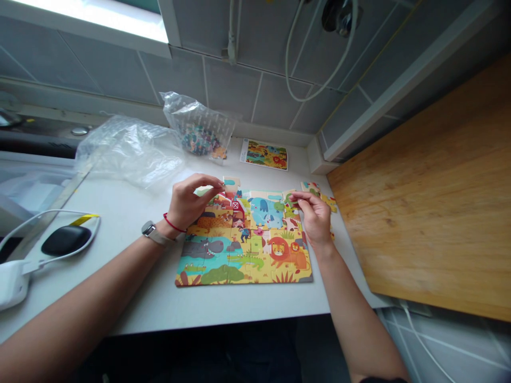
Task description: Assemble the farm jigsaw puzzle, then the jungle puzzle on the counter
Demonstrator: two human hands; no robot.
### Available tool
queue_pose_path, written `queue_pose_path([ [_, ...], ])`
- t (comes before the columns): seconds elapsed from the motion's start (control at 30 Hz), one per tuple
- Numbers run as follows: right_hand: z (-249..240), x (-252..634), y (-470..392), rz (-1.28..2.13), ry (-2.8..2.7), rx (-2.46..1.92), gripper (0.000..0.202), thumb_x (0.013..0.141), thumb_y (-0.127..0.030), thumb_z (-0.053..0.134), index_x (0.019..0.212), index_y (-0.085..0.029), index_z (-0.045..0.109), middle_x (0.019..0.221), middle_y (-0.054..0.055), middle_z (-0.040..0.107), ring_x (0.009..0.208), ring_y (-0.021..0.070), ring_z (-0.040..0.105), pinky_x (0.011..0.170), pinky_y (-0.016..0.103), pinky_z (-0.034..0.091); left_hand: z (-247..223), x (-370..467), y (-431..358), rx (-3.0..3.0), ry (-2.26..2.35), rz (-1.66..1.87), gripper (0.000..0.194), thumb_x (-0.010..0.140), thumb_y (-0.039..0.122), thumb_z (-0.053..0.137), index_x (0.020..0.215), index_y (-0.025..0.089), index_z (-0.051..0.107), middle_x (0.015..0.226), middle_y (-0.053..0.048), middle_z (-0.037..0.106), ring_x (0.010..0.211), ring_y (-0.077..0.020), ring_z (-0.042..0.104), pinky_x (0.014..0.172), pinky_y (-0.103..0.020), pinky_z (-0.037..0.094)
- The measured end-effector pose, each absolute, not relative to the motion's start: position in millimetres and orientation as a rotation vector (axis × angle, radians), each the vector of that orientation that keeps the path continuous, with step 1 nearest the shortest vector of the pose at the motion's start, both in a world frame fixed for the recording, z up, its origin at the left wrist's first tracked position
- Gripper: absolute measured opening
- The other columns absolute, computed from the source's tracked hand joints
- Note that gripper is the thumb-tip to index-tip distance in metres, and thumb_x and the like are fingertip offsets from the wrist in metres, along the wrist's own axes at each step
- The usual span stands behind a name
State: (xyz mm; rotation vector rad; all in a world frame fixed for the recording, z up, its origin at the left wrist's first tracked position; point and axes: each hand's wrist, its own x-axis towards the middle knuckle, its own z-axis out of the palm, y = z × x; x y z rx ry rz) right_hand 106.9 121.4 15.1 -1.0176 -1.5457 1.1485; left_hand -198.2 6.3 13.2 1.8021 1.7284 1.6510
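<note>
An animal jigsaw puzzle lies on the white table, with hippo, lion and elephant pictures joined together. At its upper left edge, my left hand pinches a pale puzzle piece with a blue patch, its thumb and index finger at the piece's left side. Over the upper right corner, my right hand has its thumb and index finger closed on a pale and green puzzle piece. Loose pieces lie just right of the puzzle, partly behind my right hand.
Behind the puzzle lie a picture card, a clear bag of pieces and crumpled plastic. A black device and white charger with cable are at left. A wooden board stands at right.
</note>
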Motion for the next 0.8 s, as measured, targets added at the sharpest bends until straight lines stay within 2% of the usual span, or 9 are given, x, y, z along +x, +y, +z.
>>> queue_pose_path([
  [0.23,14.3,107.4,121.6,1.165,-1.554,-1.011,0.019,0.088,-0.027,0.065,0.096,-0.023,0.081,0.095,0.005,0.080,0.091,0.0222,0.075,0.086,0.039,0.062,11.7,-200.4,8.1,1.768,1.806,1.639,0.011,0.094,0.031,0.075,0.088,0.022,0.075,0.093,-0.003,0.082,0.085,-0.0174,0.076,0.079,-0.033,0.061],
  [0.53,17.3,104.1,120.0,1.185,-1.532,-1.029,0.017,0.085,-0.027,0.068,0.093,-0.023,0.082,0.091,0.005,0.080,0.087,0.0217,0.075,0.083,0.039,0.062,14.5,-197.0,6.1,1.802,1.721,1.650,0.009,0.097,0.027,0.073,0.089,0.023,0.075,0.095,-0.003,0.081,0.089,-0.0168,0.075,0.086,-0.036,0.061],
  [0.8,17.6,104.8,119.3,1.189,-1.557,-1.035,0.016,0.086,-0.027,0.069,0.093,-0.025,0.083,0.090,0.004,0.079,0.088,0.0213,0.074,0.083,0.037,0.061,19.6,-189.7,3.6,1.798,1.704,1.628,0.010,0.097,0.029,0.073,0.088,0.024,0.074,0.093,-0.002,0.081,0.089,-0.0173,0.075,0.085,-0.037,0.060],
])
